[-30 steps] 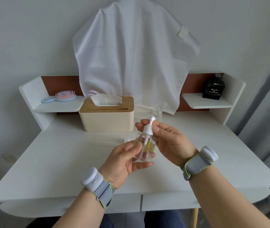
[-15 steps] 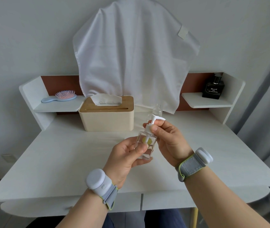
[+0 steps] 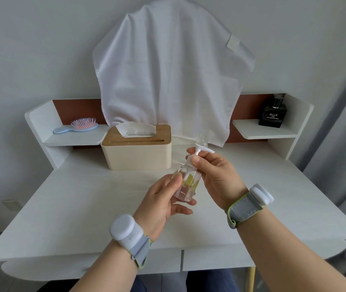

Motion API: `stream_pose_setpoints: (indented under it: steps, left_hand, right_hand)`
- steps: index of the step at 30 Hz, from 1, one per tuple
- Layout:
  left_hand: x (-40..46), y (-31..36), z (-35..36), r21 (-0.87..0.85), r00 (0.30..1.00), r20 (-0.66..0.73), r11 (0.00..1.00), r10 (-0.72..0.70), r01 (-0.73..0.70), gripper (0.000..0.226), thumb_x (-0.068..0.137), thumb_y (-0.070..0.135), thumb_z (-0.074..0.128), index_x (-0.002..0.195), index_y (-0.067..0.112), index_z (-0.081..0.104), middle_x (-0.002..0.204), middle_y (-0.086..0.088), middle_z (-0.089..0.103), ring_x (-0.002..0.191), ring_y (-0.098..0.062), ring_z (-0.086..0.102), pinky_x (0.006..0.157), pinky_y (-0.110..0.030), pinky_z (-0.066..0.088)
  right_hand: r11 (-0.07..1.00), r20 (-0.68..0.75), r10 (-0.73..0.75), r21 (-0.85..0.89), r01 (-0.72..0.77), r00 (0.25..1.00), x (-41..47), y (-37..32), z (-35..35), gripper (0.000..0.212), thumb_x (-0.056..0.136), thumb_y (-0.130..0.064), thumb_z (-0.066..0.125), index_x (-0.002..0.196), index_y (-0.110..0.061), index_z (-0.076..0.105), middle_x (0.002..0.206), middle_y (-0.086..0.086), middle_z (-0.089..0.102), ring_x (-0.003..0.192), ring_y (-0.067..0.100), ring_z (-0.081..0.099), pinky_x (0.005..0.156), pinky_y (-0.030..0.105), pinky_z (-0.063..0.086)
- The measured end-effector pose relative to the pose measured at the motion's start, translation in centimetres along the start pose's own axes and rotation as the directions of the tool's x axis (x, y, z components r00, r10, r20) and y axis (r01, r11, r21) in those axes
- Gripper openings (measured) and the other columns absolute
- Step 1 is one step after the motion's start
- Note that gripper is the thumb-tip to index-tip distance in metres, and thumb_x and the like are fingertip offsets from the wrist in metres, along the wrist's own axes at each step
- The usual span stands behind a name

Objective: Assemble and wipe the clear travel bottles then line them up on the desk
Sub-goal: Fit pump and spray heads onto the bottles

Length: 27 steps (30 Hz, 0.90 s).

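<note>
Your left hand [image 3: 163, 199] grips the clear bottle [image 3: 187, 184] by its body above the worktop [image 3: 73, 207], in front of the tissue box [image 3: 136, 151], steadying it so your right hand [image 3: 216, 178] can pinch the pump cap [image 3: 199, 151] at the neck, likely to screw it down.

So the clear bottle [image 3: 187, 186] is up off the bench [image 3: 83, 207], tilted a bit with its top leaning toward 1 o'clock. It's see-through plastic with something yellowish showing through the middle. The white pump head [image 3: 199, 151] sits on its neck, nozzle pointing off to 3 o'clock, dip tube running down inside. There's a second clear bottle [image 3: 201, 140] standing upright on the bench at 12 o'clock from it, no cap on, just the open neck.
</note>
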<state>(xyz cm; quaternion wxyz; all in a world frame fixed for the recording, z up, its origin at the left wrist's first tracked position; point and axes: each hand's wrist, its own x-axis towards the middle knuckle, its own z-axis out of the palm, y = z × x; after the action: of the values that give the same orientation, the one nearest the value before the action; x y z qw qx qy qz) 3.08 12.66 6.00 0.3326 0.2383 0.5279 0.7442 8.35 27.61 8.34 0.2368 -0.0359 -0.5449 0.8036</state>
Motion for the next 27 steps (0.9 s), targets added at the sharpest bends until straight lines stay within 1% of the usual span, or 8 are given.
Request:
stream_pose_setpoints:
  steps: [4,7,10,13,16,19,21,27]
  left_hand:
    - [0.1,0.2,-0.5,-0.252,0.975,0.145,0.946,-0.169,0.202,0.038,0.081,0.038,0.067,0.098,0.004,0.073,0.087,-0.020,0.067,0.076,-0.026,0.070,0.064,-0.030,0.058]
    - [0.1,-0.1,-0.6,-0.393,0.955,0.202,0.875,-0.218,0.283,0.036,0.083,0.032,0.066,0.100,0.001,0.072,0.090,-0.021,0.068,0.077,-0.026,0.070,0.067,-0.030,0.059]
    - [0.2,-0.2,-0.6,-0.483,0.937,0.226,0.804,-0.268,0.346,0.051,0.085,0.032,0.064,0.121,-0.003,0.058,0.091,-0.019,0.067,0.072,-0.023,0.068,0.064,-0.030,0.059]
    - [0.3,0.0,-0.6,-0.521,0.912,0.299,0.752,-0.282,0.403,0.069,0.071,0.029,0.082,0.125,-0.004,0.053,0.090,-0.018,0.063,0.070,-0.023,0.065,0.058,-0.029,0.059]
    - [0.3,0.1,-0.6,-0.570,0.886,0.356,0.682,-0.299,0.459,0.059,0.076,0.027,0.078,0.122,-0.001,0.053,0.089,-0.015,0.058,0.067,-0.020,0.062,0.052,-0.026,0.057]
    - [0.6,0.4,-0.5,-0.612,0.867,0.337,0.614,-0.367,0.498,0.037,0.094,0.032,0.049,0.110,-0.001,0.056,0.084,-0.012,0.053,0.054,-0.014,0.053,0.040,-0.018,0.048]
    - [0.8,0.6,-0.3,-0.631,0.869,0.273,0.605,-0.413,0.486,0.033,0.095,0.030,0.043,0.097,0.000,0.057,0.078,-0.011,0.050,0.045,-0.012,0.046,0.031,-0.015,0.037]
    - [0.7,0.4,0.4,-0.572,0.908,0.000,0.744,-0.419,0.344,0.033,0.099,0.030,0.040,0.083,0.006,0.057,0.067,-0.012,0.048,0.038,-0.009,0.034,0.027,-0.015,0.022]
  right_hand:
    - [1.000,-0.014,0.002,0.010,-0.001,1.000,0.3,-0.2,0.0,0.028,0.070,-0.018,0.073,0.095,-0.005,0.069,0.095,0.002,0.069,0.084,0.012,0.062,0.084,0.029,0.048]
    - [0.999,0.007,-0.013,0.040,0.013,1.000,0.4,-0.2,-0.2,0.019,0.075,-0.017,0.069,0.092,-0.007,0.070,0.103,0.003,0.071,0.093,0.014,0.063,0.087,0.029,0.049]
    - [0.999,0.124,-0.027,0.047,0.021,0.992,0.3,-0.3,-0.5,0.028,0.089,-0.017,0.061,0.111,-0.001,0.067,0.121,0.011,0.067,0.114,0.023,0.061,0.096,0.030,0.050]
    - [1.000,0.239,-0.012,-0.008,0.014,0.971,0.2,-0.4,-0.5,0.034,0.095,-0.018,0.051,0.123,-0.002,0.061,0.130,0.015,0.062,0.128,0.025,0.053,0.105,0.031,0.045]
    - [1.000,0.286,0.001,-0.015,0.003,0.958,0.0,-0.6,-0.3,0.035,0.095,-0.021,0.051,0.125,-0.005,0.061,0.131,0.015,0.062,0.129,0.027,0.053,0.100,0.028,0.046]
    - [0.996,0.278,0.004,-0.082,0.019,0.961,-0.1,-0.6,-0.1,0.035,0.093,-0.020,0.057,0.125,-0.007,0.062,0.127,0.013,0.065,0.124,0.025,0.057,0.100,0.032,0.047]
    - [0.989,0.257,-0.006,-0.143,0.044,0.966,-0.2,-0.4,0.4,0.031,0.092,-0.017,0.059,0.121,-0.008,0.065,0.120,0.013,0.068,0.114,0.023,0.062,0.095,0.032,0.049]
    - [0.975,0.152,-0.090,-0.186,0.117,0.984,-0.6,0.7,1.3,0.021,0.090,-0.014,0.064,0.109,-0.007,0.070,0.104,0.012,0.074,0.103,0.023,0.067,0.091,0.033,0.053]
